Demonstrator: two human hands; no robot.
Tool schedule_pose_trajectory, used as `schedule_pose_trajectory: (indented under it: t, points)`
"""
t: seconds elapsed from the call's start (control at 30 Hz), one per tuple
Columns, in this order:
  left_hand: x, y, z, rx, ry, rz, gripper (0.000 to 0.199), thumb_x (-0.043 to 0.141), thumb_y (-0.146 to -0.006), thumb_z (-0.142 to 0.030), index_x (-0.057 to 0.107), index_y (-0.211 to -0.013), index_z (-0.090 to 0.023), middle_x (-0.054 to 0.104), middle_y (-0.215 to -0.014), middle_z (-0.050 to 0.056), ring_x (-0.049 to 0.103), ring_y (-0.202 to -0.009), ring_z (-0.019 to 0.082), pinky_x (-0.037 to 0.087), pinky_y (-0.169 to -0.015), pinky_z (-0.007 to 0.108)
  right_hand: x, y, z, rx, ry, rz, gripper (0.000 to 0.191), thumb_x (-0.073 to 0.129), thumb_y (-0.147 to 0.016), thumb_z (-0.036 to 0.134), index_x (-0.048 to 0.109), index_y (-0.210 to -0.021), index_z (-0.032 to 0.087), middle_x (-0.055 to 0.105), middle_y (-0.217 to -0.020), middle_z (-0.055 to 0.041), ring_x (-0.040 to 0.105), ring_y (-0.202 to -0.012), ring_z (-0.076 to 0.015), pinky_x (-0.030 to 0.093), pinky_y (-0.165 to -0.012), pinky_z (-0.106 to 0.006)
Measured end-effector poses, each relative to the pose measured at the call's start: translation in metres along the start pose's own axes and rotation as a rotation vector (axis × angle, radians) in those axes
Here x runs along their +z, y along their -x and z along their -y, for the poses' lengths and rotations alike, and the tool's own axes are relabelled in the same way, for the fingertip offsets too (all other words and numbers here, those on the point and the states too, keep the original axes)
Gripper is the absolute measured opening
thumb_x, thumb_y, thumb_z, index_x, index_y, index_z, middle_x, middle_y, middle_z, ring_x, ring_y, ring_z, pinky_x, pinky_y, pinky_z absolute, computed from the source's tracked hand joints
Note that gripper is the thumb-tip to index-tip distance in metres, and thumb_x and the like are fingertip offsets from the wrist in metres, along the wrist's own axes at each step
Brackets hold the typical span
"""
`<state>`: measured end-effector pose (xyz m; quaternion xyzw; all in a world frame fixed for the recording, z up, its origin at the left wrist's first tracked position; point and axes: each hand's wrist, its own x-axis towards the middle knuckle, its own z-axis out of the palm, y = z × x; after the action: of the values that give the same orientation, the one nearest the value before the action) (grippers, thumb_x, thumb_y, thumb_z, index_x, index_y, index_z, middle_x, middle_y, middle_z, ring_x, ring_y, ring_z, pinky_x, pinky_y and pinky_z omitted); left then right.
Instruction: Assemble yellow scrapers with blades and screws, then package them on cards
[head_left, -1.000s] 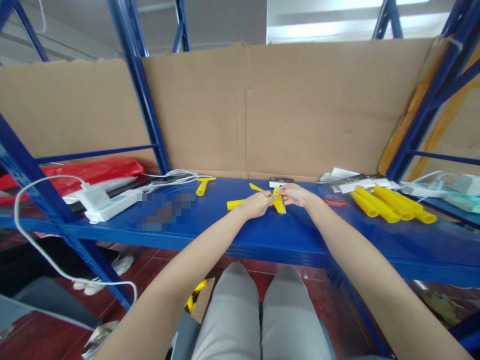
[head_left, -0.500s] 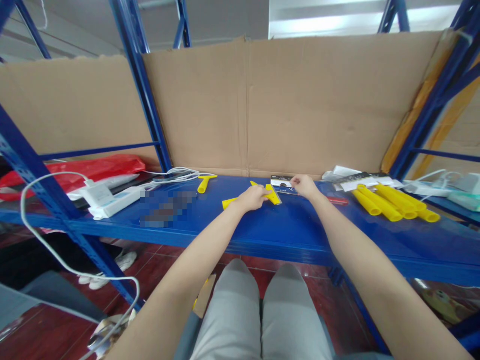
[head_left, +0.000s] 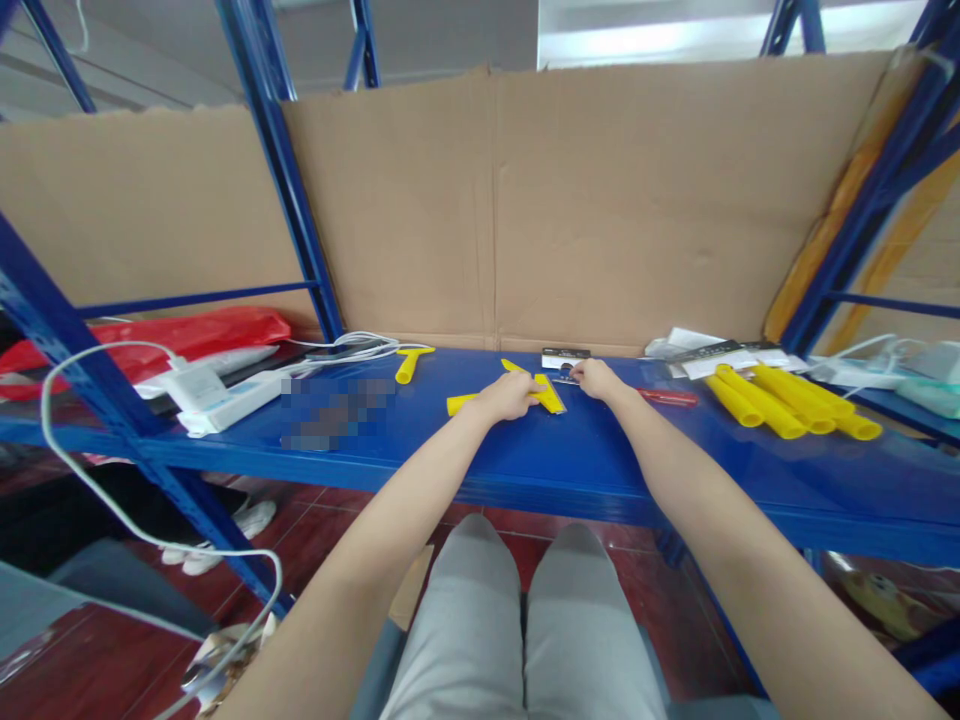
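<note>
My left hand (head_left: 512,396) is closed around a yellow T-shaped scraper (head_left: 553,396). Its wide head points right and its handle end shows left of the hand, low over the blue shelf. Just right of the head, my right hand (head_left: 598,381) has its fingers pinched together at the shelf surface. Something small and dark shows by those fingertips, too small to name. A black-and-white packet (head_left: 564,358) lies behind the fingers. To the right of that hand lies a red-handled tool (head_left: 667,397), its other end hidden behind the wrist.
Another yellow scraper (head_left: 407,366) lies at the back left. Several yellow tubes (head_left: 787,398) are piled at the right beside flat packets (head_left: 724,358). A white power strip (head_left: 234,404) with cables sits at the left. Cardboard (head_left: 600,200) walls the back between blue posts.
My right hand has moved a little left and down, nearer to the scraper head. My left hand keeps its hold and has hardly moved.
</note>
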<state>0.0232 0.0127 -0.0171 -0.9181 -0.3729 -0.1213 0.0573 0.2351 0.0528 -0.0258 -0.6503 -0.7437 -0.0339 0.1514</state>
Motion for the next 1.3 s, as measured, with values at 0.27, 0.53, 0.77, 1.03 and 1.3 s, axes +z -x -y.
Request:
schedule_pose_trajectory:
  t: [0.27,0.53,0.77,1.03,1.3]
  points:
    - [0.001,-0.001,0.000,0.017,0.007,-0.008,0.031,0.060,-0.088,-0.019,0.069,-0.118,-0.015,0.071,-0.112,0.012,0.066,-0.105,0.025,0.049,-0.094,0.035,0.003,-0.002,-0.001,-0.004,-0.049,-0.028,0.021,0.059,-0.086,0.017,0.076,-0.098,0.019,0.075,-0.101,-0.0094,0.068,-0.093,-0.0174,0.046,-0.084,-0.022]
    - [0.004,-0.002,0.003,0.025,0.011,-0.047,0.029,0.062,-0.087,-0.020,0.070,-0.115,-0.018,0.072,-0.108,0.009,0.066,-0.103,0.025,0.049,-0.093,0.035,0.003,-0.001,0.004,0.056,-0.031,-0.041,0.016,0.061,-0.083,0.017,0.076,-0.091,0.017,0.075,-0.093,-0.0106,0.069,-0.085,-0.0190,0.047,-0.074,-0.023]
    - [0.005,-0.003,0.005,0.044,0.013,-0.045,0.029,0.061,-0.087,-0.021,0.071,-0.114,-0.019,0.072,-0.107,0.009,0.067,-0.101,0.024,0.050,-0.091,0.035,0.000,0.002,0.009,0.085,-0.020,0.007,0.017,0.058,-0.083,0.013,0.074,-0.087,0.016,0.075,-0.094,-0.0122,0.069,-0.086,-0.0204,0.047,-0.070,-0.022]
    - [0.006,-0.003,0.005,0.050,-0.003,-0.042,0.030,0.061,-0.088,-0.022,0.070,-0.115,-0.018,0.072,-0.107,0.009,0.067,-0.102,0.024,0.049,-0.090,0.033,0.000,0.003,0.010,0.070,-0.046,0.016,0.019,0.055,-0.081,0.005,0.072,-0.080,0.015,0.074,-0.092,-0.0134,0.068,-0.087,-0.0206,0.046,-0.072,-0.022]
    - [0.002,0.000,0.002,0.078,0.050,-0.055,0.031,0.064,-0.084,-0.014,0.070,-0.115,-0.016,0.073,-0.106,0.011,0.067,-0.101,0.024,0.049,-0.089,0.033,-0.011,0.008,0.021,0.024,-0.163,-0.082,0.022,0.047,-0.086,0.007,0.066,-0.094,0.012,0.071,-0.102,-0.0136,0.064,-0.091,-0.0191,0.043,-0.077,-0.023]
